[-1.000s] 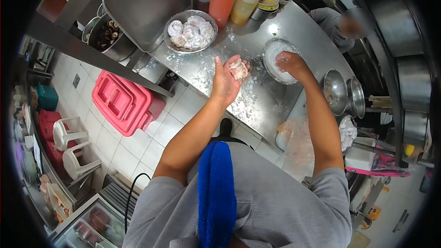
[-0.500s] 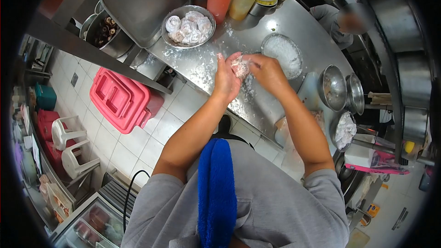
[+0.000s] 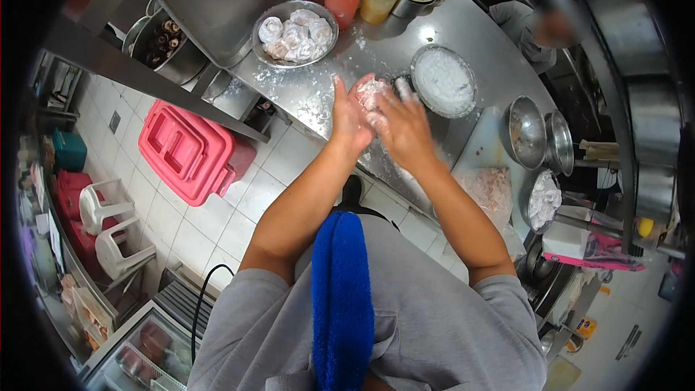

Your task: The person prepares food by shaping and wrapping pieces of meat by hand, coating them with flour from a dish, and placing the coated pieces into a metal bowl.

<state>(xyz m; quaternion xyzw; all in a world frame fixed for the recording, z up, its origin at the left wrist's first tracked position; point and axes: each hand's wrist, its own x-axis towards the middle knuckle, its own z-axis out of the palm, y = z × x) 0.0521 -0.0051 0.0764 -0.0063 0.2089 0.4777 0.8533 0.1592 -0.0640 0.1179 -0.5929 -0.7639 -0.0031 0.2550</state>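
Loosely cupped, the grip of the left hand (image 3: 350,120) cradles a white-dusted lump (image 3: 371,93) on its palm, thumb apart, over the near part of the powder-strewn desk (image 3: 384,49). Spread and blurred, the right hand (image 3: 406,129) overlaps the lump from the right; whether it pinches it cannot be told. Just to the right and farther off sits a powder bowl (image 3: 453,114), its contents white; far left, a second bowl (image 3: 291,64) holds dusted pieces (image 3: 297,34).
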